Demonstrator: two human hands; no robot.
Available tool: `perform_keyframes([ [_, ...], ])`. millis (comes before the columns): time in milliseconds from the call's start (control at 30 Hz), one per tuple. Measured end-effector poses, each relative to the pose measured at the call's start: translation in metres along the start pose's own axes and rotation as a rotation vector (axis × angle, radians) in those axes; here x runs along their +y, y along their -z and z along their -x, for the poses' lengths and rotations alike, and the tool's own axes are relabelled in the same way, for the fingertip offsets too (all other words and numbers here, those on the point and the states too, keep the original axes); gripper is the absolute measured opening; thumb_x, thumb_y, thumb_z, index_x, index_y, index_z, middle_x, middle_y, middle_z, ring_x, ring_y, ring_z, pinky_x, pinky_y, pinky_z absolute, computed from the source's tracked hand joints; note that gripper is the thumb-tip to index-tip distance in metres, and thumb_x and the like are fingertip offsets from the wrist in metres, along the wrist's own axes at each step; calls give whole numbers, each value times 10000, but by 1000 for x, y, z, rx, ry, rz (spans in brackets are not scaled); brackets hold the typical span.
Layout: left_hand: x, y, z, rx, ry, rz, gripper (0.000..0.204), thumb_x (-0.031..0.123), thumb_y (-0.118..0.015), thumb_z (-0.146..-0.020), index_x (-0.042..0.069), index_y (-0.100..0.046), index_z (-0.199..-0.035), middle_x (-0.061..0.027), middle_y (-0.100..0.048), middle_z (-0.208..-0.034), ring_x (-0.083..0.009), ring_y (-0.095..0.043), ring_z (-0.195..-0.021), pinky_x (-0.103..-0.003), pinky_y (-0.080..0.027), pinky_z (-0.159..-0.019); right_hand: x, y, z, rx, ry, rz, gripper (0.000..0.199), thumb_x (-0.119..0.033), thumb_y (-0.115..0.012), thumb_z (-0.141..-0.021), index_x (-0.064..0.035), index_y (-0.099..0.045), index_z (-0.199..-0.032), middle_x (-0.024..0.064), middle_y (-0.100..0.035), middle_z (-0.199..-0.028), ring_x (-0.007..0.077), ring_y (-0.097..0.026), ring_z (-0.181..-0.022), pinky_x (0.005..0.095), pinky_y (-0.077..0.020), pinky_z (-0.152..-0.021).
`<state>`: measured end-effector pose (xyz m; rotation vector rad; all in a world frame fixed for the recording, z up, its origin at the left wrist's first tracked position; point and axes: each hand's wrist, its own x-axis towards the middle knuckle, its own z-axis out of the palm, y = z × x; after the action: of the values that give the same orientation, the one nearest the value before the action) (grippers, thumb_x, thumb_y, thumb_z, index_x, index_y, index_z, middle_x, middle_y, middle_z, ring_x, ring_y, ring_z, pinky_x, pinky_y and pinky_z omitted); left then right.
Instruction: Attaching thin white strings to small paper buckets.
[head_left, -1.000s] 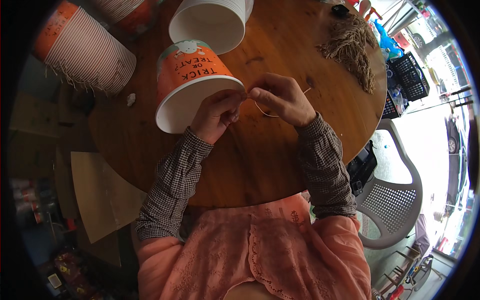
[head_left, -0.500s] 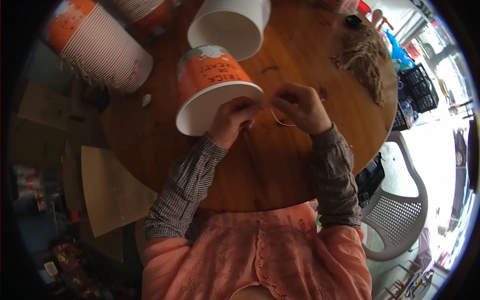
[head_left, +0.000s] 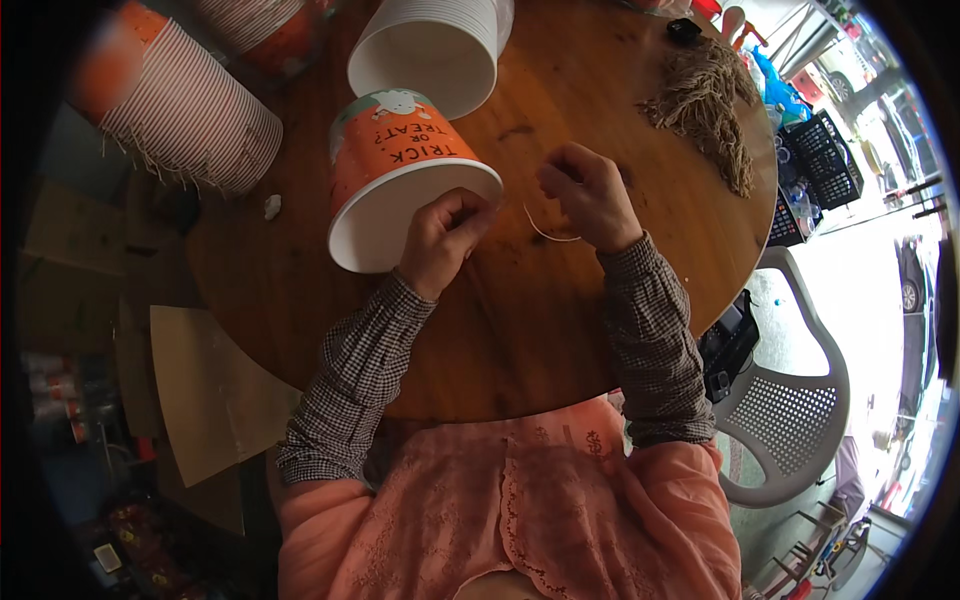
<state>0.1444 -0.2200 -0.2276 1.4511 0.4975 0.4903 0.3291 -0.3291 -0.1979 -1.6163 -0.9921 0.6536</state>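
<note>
On the round wooden table [head_left: 500,340], the orange bucket [head_left: 385,205], presumably light and crushable, lies left of centre, best held by its rim, while the left hand [head_left: 443,237] and right hand [head_left: 596,200] curl closed, contents indeterminable.

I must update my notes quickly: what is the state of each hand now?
Left hand: fingers curled by the orange bucket; grip cannot be told.
Right hand: fingers curled near the pale cord; grip cannot be told.

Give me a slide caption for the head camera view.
Left hand before an orange bucket, right hand near a thin cord, over a round wooden table.
</note>
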Motion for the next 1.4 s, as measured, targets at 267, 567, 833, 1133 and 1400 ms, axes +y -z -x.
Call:
perform_keyframes([
  [267,2,-16,6,107,-302,-423,103,117,-653,-899,15,-642,-904,-13,-614,-710,-63,-541,-621,-234,-438,-563,-10,2,3,-155,-231,-406,156,-156,-465,-987,-8,-512,-969,77,-640,-733,129,-586,-499,259,-461,-428],
  [567,10,-30,8,358,-860,-842,253,53,-705,-800,46,-655,-1047,-102,-598,-935,-265,-594,-768,-343,-485,-636,-12,-3,10,-340,-48,-410,144,-172,-480,-998,-34,-486,-957,37,-582,-677,107,-558,-486,229,-443,-441],
  [833,-1,-38,3,334,-736,-820,208,93,-697,-833,67,-671,-1038,-50,-628,-847,-252,-572,-752,-355,-472,-680,-26,1,14,-343,34,-275,124,-121,-528,-966,-9,-497,-1009,53,-601,-721,99,-586,-543,225,-465,-464],
  [1133,-1,-42,14,337,-630,-694,224,81,-657,-884,54,-664,-1106,-77,-688,-848,-214,-651,-736,-322,-521,-632,-23,4,17,-393,73,-289,143,-61,-566,-929,4,-498,-1037,64,-630,-774,99,-614,-612,233,-496,-519],
  [1400,-1,-46,13,337,-594,-726,204,69,-643,-876,64,-671,-1078,-63,-664,-771,-214,-629,-662,-324,-505,-589,-16,0,16,-314,100,-135,159,-75,-592,-913,8,-503,-1015,83,-650,-756,124,-631,-605,250,-501,-517],
])
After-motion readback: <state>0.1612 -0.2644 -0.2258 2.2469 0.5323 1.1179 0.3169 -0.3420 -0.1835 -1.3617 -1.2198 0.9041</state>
